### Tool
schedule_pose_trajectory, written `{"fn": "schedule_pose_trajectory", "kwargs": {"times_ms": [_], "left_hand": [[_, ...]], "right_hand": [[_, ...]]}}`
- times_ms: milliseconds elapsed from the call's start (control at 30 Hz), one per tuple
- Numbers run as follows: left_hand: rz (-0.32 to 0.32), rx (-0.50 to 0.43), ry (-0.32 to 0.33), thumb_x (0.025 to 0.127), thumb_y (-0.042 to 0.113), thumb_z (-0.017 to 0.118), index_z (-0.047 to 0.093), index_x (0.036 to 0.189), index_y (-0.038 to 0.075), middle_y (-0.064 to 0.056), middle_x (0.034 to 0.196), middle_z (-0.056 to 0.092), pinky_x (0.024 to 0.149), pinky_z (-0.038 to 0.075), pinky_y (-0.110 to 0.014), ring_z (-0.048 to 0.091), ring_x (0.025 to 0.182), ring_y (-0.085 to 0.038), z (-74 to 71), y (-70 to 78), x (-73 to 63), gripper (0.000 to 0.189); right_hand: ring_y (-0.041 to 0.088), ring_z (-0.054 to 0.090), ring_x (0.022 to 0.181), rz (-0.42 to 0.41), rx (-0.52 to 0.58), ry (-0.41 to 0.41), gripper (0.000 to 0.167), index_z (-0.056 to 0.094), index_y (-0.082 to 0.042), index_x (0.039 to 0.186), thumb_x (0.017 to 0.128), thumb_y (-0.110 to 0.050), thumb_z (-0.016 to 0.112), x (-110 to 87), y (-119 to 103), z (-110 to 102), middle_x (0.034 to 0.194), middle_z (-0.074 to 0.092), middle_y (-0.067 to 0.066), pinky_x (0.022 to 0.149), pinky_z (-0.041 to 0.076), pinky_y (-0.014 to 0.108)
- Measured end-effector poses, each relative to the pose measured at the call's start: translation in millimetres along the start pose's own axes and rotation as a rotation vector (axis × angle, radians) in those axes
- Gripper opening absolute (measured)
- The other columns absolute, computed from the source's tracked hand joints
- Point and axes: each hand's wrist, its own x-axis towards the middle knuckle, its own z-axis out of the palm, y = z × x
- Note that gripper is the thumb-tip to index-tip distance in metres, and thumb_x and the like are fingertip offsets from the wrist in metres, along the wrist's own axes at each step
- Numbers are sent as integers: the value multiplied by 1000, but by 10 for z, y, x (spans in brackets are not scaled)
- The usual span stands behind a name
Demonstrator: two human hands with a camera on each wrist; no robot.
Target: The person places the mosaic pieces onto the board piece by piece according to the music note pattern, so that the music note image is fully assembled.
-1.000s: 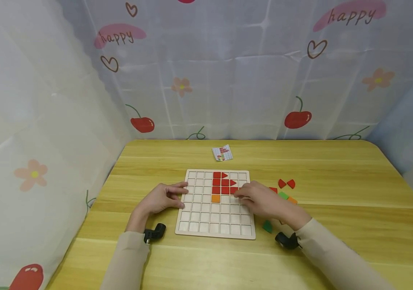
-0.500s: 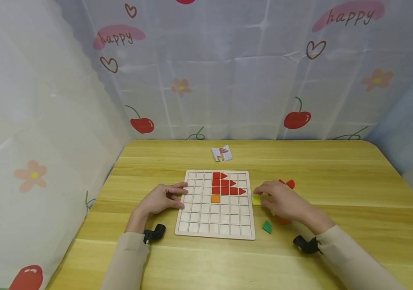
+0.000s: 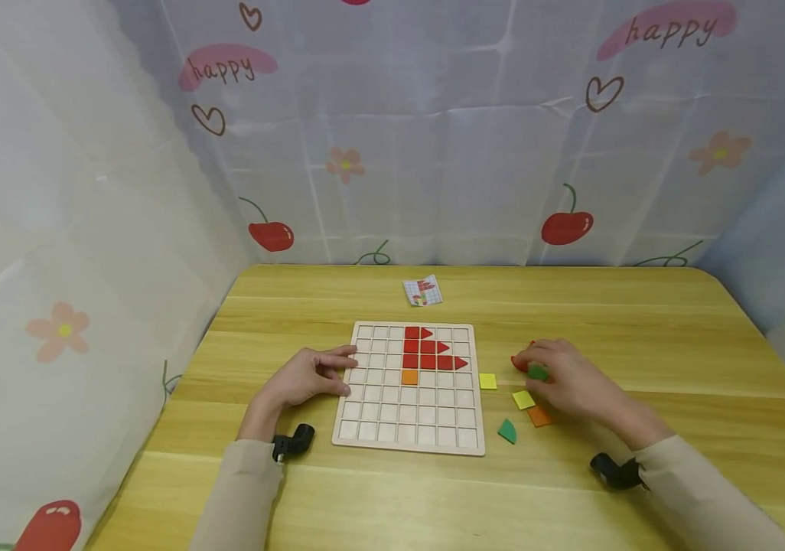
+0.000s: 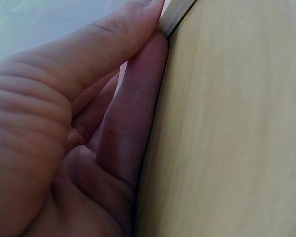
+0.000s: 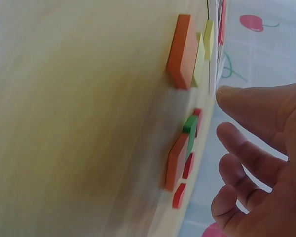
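A square wooden grid board (image 3: 370, 415) lies on the table, with red squares, red triangles and one orange square (image 3: 409, 376) set in its cells. My left hand (image 3: 303, 376) touches the board's left edge with thumb and fingertips, the fingers mostly straight. Over the loose pieces right of the board hovers my right hand (image 3: 574, 383), thumb and fingers apart with nothing visible between them. Beneath it are a green piece (image 3: 539, 373) and a red piece (image 3: 519, 363). The right wrist view also has an orange piece (image 5: 176, 160) there, which the hand hides in the head view.
Two yellow squares (image 3: 487, 381), an orange square tile (image 3: 539, 416) and a green quarter-round piece (image 3: 506, 431) lie between the board and my right hand. Behind the board rests a small pattern card (image 3: 423, 291). A printed curtain (image 3: 461, 191) hangs behind the table.
A red triangle now sits at the right end of the third row. My right hand has moved right, off the board and over the loose pieces, uncovering the yellow squares. The left hand stays put.
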Motion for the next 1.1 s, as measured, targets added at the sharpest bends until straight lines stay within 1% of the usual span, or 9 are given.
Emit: {"fn": "schedule_pose_trajectory", "kwargs": {"times_ms": [133,267,400,500,700,900,1000,1100], "left_hand": [[6,-7,-5,82,11,87,77,123,12,3,156,54,79,51,-19,40,152,-21,4,7,1,43],[7,-9,-8,82,11,87,76,124,12,3,156,53,80,52,-19,38,153,-20,2,22,-3,44],[6,-9,-6,82,11,87,76,125,12,3,156,53,80,52,-19,41,151,-21,1,29,-8,44],[4,-4,-5,82,11,87,76,125,12,3,156,53,80,52,-19,42,150,-23,4,27,-11,44],[0,-2,-3,83,11,87,76,126,11,3,156,53,81,52,-19,37,153,-22,3,26,-7,45],[4,3,1,82,12,87,76,126,12,4,156,53,84,51,-18,36,154,-21,0,21,6,45],[5,5,-3,82,12,87,76,126,12,4,156,53,84,50,-18,36,154,-22,1,16,3,45],[8,4,-7,83,12,87,76,126,12,3,156,53,84,50,-18,36,154,-22,3,14,-3,45]], "right_hand": [[42,58,117,24,18,-6,34,75,-8,118,86,-10,83,-52,51,-26,120,70,13,101,45,61],[37,59,109,45,12,-5,33,75,-8,117,85,-10,84,-83,90,-29,116,70,11,96,47,58],[35,60,103,66,11,0,29,74,-7,112,85,-8,83,-92,125,-7,112,70,10,92,48,56],[34,59,101,85,11,-3,27,74,-7,110,85,-7,83,-91,138,13,110,70,10,92,48,56],[32,59,99,130,-3,-20,24,74,-6,109,86,-8,82,-68,135,27,106,72,8,91,48,55],[25,61,90,106,-9,-25,25,74,-3,109,84,-4,80,-27,117,9,98,73,5,88,51,52],[24,60,88,92,-23,-28,31,72,-1,114,85,-3,79,-18,113,6,97,71,4,86,51,51],[27,60,92,87,-37,-31,35,70,0,121,87,-3,78,-19,108,10,102,70,8,88,50,53]]}}
